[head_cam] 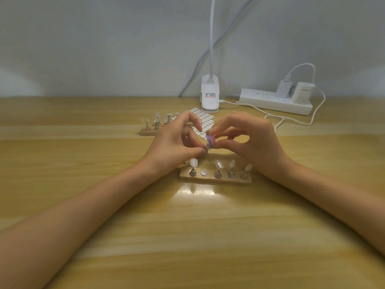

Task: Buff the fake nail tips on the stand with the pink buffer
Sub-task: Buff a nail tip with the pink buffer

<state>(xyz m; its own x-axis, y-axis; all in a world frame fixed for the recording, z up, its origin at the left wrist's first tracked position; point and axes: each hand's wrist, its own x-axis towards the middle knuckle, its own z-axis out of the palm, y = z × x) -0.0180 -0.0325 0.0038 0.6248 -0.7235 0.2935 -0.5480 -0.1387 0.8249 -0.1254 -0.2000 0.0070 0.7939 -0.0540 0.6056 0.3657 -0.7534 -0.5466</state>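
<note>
Buffer-to-tip contact is what the next stroke turns on. Pink buffer (210, 140) hangs above the near stand (210, 180), just behind its left half, pinched between thumb and first fingers of my right hand (250, 140). Left hand (175, 140) comes in from the opposite side, thumb and forefinger pinching something small and pale that touches the buffer's lower end. I judge it a held tip (206, 147) on its peg, but it's too blurred to be sure. Empty slot (203, 173), second from the stand's left end, shows only a bare metal disc, which fits that.

Buffer looks short and tilted, with its upper end toward the right hand and its lower end toward the left fingertips. Exact long axis is hard to read, since it's seen partly end-on. Both hands are equally near, with fingertips almost meeting above the stand and forearms angling in from either side of it.

Four tips are on pegs in the stand: end tip (193, 162) at its left end, three right of the empty slot.

Next, as I judge it: short strokes from the right hand across the held tip while the left holds steady. The peg's slot lies straight below.

Second stand (146, 132) and sticker sheet (206, 119) lie behind the near stand.
</note>
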